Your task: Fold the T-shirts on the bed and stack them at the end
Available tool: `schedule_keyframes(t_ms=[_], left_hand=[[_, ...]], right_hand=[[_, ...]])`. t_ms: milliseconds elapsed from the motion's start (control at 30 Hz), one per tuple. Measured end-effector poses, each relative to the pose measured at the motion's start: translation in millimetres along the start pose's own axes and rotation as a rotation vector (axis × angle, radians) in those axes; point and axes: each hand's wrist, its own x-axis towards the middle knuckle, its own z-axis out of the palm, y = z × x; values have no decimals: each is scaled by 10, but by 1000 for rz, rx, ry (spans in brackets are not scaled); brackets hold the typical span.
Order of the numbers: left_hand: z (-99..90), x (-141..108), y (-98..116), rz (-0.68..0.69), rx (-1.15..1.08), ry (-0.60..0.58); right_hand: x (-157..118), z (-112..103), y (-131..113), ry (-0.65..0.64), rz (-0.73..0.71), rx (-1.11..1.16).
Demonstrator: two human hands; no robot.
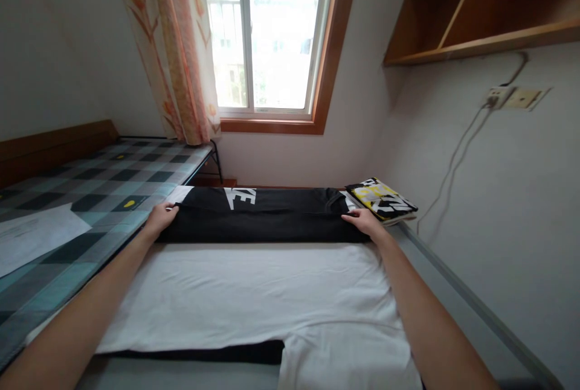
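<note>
A black shirt section [267, 228] with white lettering lies folded over across the far part of a white T-shirt [254, 293]. My left hand [162, 218] pinches the left end of the black fold between thumb and fingers. At the opposite end, my right hand [366, 221] grips the same fold near its corner. The white T-shirt is spread flat with a sleeve toward the lower right. A black strip shows beneath its near edge; whether black and white parts are one garment, I cannot tell. Beside my right hand lies a folded shirt [383, 198] in black, yellow and white.
On the left stands a bed with a checked mattress [149, 166] and a sheet of paper [38, 236]. A flowered curtain [181, 64] hangs beside the window. Cords [446, 179] run down the right wall from a socket [498, 97], below a wooden shelf [475, 40].
</note>
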Motion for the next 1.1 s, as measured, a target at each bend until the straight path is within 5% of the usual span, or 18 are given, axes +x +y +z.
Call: schedule_keyframes(t_ms=[300,767,933,1100], left_hand=[[142,-216,-144,65,236,95],[73,-393,16,82,354,0],[3,-462,62,55,418,10],[-38,-484,79,57,473,9]], right_hand=[[-135,34,139,150,-16,-229],[-414,114,-167,244,114,-677],[-432,162,-240,360,-114,-733],[-432,454,-340,131,-439,-484]])
